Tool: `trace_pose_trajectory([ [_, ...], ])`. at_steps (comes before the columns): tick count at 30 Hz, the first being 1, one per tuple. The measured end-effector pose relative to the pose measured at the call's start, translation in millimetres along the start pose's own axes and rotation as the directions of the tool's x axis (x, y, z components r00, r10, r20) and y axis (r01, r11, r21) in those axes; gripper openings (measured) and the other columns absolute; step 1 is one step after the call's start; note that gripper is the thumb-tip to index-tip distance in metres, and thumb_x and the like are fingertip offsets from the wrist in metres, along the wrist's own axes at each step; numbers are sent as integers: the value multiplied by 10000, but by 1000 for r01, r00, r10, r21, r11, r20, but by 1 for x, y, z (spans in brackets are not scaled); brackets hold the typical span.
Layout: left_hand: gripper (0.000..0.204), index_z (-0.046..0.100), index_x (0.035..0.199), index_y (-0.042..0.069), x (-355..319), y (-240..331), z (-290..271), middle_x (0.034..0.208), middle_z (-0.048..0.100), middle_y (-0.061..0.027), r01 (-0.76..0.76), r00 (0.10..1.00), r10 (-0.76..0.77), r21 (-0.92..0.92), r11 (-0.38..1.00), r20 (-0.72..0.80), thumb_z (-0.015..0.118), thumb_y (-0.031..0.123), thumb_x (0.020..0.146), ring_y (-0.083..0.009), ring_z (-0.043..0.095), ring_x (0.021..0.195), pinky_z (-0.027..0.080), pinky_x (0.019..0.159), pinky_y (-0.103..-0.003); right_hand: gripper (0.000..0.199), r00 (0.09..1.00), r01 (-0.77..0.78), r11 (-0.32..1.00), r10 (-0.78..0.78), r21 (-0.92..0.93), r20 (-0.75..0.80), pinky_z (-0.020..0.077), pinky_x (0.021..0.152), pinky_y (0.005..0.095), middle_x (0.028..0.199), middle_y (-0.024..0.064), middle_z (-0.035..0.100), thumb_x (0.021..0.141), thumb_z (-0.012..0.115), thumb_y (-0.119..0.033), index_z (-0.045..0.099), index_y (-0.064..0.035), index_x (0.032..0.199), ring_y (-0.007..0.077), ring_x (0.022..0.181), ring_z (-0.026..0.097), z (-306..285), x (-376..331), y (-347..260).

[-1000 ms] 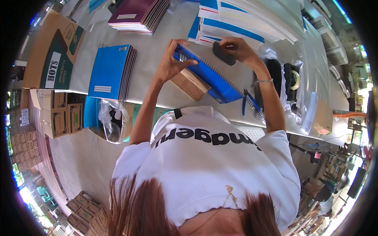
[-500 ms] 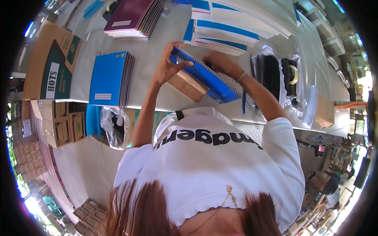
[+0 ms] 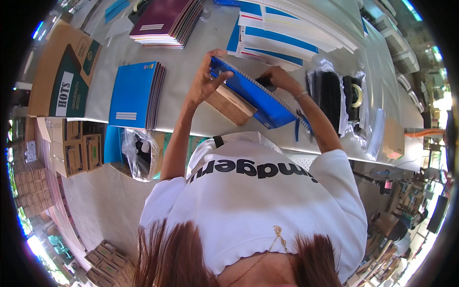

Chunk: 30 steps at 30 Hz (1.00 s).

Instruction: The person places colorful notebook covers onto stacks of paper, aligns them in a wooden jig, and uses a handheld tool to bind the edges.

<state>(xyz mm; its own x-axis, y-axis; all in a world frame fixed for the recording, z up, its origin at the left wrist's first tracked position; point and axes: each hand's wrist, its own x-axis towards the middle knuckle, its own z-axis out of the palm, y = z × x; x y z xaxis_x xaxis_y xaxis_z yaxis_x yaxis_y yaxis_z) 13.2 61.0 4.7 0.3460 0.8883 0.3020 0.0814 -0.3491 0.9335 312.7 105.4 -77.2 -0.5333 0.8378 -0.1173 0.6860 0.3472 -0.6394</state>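
Note:
A blue spiral notebook [image 3: 260,101] is tilted on edge against a wooden block [image 3: 233,107] on the table. My left hand [image 3: 208,81] grips its left end, thumb on the near cover and fingers behind. Wire coil [image 3: 272,91] runs along the notebook's upper edge, and a loose coil tail hangs past its right end. Beyond that edge, my right hand [image 3: 283,82] has its fingers closed around a small dark thing that I cannot make out. A thin blue object [image 3: 297,128], perhaps a tool handle, lies by the notebook's right corner.
Blue notebooks [image 3: 134,95] and maroon notebooks [image 3: 160,21] stand stacked at left. White-and-blue paper stacks [image 3: 277,40] lie beyond my hands. Black wire coils [image 3: 327,100] and a tape roll [image 3: 356,94] sit at right. A cardboard box [image 3: 60,71] stands far left.
My right hand has slid rightward along the coiled edge, away from my left hand. My left hand keeps its hold on the notebook. The whole view has shifted slightly.

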Motion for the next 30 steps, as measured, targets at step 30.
trace_pose_trajectory([
  [30, 595, 359, 1421, 124, -10, 6, -6, 1043, 503, -29, 122, 992, -122, -254, 960, 15, 646, 156, 901, -140, 472, 1032, 359, 974, -307, 269, 983, -126, 966, 92, 225, 158, 515, 634, 279, 827, 93, 656, 873, 577, -127, 692, -51, 1104, 164, 715, 622, -42, 17, -146],
])
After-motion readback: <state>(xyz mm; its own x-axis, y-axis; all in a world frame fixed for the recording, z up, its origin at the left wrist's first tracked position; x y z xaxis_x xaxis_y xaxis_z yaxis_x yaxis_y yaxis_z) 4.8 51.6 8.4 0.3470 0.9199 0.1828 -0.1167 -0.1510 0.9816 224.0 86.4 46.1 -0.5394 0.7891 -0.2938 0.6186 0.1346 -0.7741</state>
